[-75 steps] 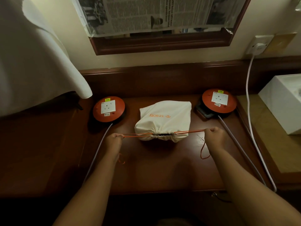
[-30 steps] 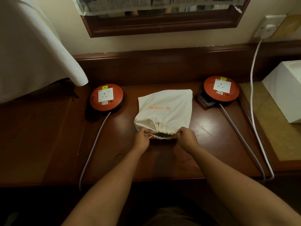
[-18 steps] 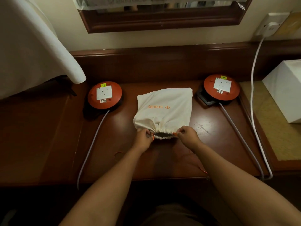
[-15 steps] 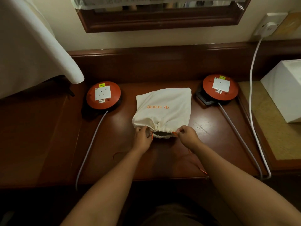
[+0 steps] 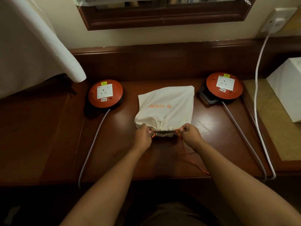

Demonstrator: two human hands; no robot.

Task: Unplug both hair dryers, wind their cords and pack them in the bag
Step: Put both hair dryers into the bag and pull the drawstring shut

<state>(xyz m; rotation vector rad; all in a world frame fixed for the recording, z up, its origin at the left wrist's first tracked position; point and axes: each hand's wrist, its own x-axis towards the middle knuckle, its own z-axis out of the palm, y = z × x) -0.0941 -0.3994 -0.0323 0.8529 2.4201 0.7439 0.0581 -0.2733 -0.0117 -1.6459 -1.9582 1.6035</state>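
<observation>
While both hands pinched the thin orange drawstring [image 5: 182, 144], left hand [image 5: 142, 138] and right hand [image 5: 191, 136] sat at either end of the puckered mouth of one soft cream cloth bag [image 5: 166, 108]. It lay mid-tabletop [image 5: 219, 144], glossy dark wood, between two round orange socket reels [image 5: 105, 93] [image 5: 224, 85], each trailing a pale cable. White plug [image 5: 275, 25] in the wall socket, framed mirror [image 5: 162, 15] above.

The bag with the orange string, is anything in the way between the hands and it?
No, nothing is in the way. The left hand and the right hand are already on the bag, pinching the orange drawstring at each side of its gathered mouth. The two orange cord reels sit off to the sides.
</observation>
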